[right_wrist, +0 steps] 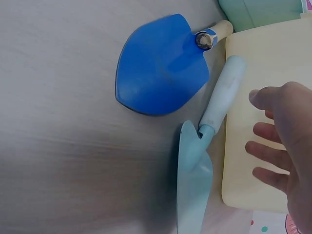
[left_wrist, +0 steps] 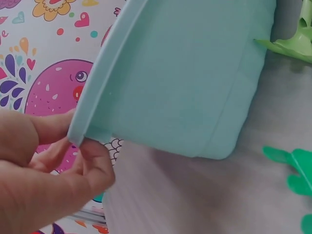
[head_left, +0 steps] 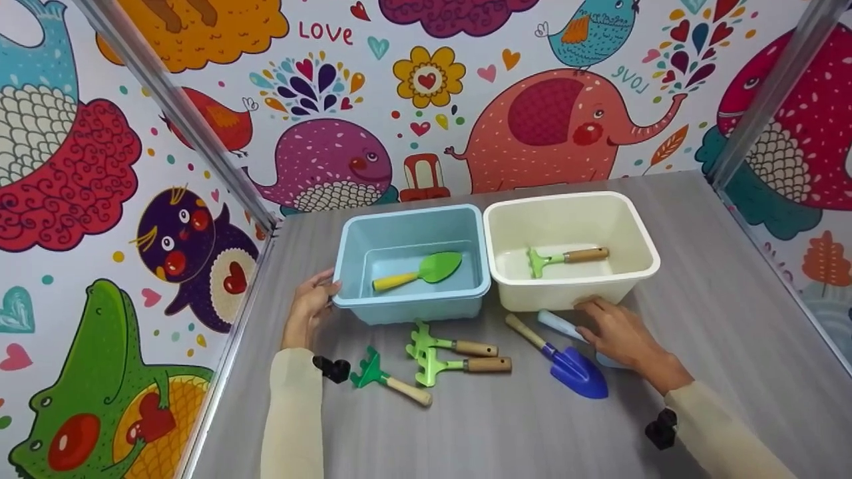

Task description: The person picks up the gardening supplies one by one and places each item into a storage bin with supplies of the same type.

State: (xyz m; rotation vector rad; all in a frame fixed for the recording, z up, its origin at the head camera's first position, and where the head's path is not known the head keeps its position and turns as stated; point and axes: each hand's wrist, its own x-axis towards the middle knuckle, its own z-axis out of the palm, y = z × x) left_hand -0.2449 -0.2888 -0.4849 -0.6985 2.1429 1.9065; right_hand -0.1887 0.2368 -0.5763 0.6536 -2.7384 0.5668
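Observation:
My left hand (head_left: 311,305) pinches the rim of the light blue bin (left_wrist: 180,73) at its near left corner, thumb and fingers on either side of the edge. Inside that bin lies a green trowel (head_left: 439,267) with a yellow handle. The right hand (head_left: 619,336) hovers with spread, loosely bent fingers in front of the cream bin (head_left: 566,293); whether the fingertips touch its wall I cannot tell. Just beside this hand lies a pale blue trowel (right_wrist: 222,95), partly hidden by it in the head view. A light green hand rake (head_left: 546,261) lies in the cream bin.
A dark blue trowel (head_left: 579,372) lies left of the right hand. Two light green hand rakes (head_left: 482,364) and a darker green rake (head_left: 399,386) lie before the blue bin. The bins stand side by side against each other. Patterned panels (head_left: 426,100) enclose the table.

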